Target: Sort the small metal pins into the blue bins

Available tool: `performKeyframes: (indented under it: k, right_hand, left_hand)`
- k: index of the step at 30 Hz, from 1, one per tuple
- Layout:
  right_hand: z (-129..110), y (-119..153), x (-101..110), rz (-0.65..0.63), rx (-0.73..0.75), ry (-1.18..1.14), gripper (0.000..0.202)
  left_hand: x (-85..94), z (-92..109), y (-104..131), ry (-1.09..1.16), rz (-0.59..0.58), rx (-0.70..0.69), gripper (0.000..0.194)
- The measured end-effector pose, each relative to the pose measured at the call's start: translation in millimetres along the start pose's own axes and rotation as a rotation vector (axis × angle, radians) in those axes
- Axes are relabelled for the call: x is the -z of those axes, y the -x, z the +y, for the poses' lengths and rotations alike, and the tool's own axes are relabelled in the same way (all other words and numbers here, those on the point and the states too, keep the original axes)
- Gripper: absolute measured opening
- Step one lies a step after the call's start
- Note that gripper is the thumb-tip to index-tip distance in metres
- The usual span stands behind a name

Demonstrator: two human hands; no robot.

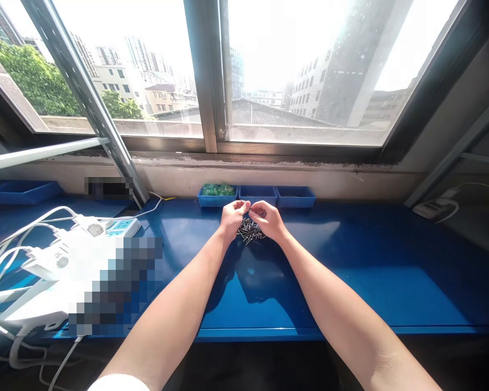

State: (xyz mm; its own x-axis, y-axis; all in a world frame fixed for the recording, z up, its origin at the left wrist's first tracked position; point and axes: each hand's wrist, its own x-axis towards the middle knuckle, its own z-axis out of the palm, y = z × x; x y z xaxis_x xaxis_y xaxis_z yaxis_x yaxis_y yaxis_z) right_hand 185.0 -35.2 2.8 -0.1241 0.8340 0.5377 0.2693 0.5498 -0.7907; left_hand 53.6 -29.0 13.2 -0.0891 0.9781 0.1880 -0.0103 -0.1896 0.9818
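Above a loose pile of metal screws [250, 232], my two hands meet with the fingertips almost touching. The fingers of my left hand [232, 218] are pinched together, and whatever sits between them is too small to make out. My right hand [270, 218] is closed too, its thumb and forefinger on a small dark piece that looks like a screw [250, 210]. The screws lie in a heap on the blue tabletop [252, 304], partly hidden by both hands.
Behind my hands, three blue bins stand in a row: the left bin [217, 201] with green packets, the middle bin [257, 191] and the right bin [296, 202]. White power strips [52, 271] with cables crowd the left side. A metal post [106, 125] rises before the window.
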Motion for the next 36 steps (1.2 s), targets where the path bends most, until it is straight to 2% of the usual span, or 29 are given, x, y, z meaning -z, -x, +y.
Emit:
performKeyframes:
  k: [6,10,13,16,19,22,25,28,31,36]
  right_hand:
    - [-3,0,4,-0.055,-0.084,-0.306,0.03]
    - [-11,2,10,-0.088,-0.128,-0.318,0.029]
    - [-13,2,13,-0.058,-0.132,-0.301,0.029]
    - [-10,0,17,-0.005,-0.14,-0.258,0.029]
    - [3,-5,23,0.072,-0.166,-0.223,0.029]
    - [21,-10,31,0.222,-0.175,-0.121,0.031]
    - [36,-15,39,0.368,-0.234,0.044,0.036]
    - [44,-17,48,0.447,-0.295,0.074,0.041]
    - [48,-17,54,0.471,-0.311,0.035,0.047]
    - [52,-16,58,0.463,-0.345,0.005,0.075]
  left_hand:
    - [-0.8,-3,-2,0.087,0.022,0.047,0.053]
    - [-0.8,-4,-2,0.061,0.0,0.047,0.057]
    - [0.2,-3,-4,0.037,-0.025,0.059,0.059]
    - [6.4,-3,-11,0.006,0.044,0.084,0.058]
    - [19.7,-4,-19,-0.138,0.16,0.075,0.049]
    - [34.3,-8,-22,-0.49,0.205,0.007,0.036]
    - [42.1,-11,-21,-0.756,0.126,-0.057,0.027]
    - [42.7,-10,-17,-0.909,0.025,-0.057,0.024]
    - [41.9,-7,-13,-0.977,-0.037,-0.028,0.024]
    - [42.2,-7,-14,-1.01,-0.081,-0.015,0.031]
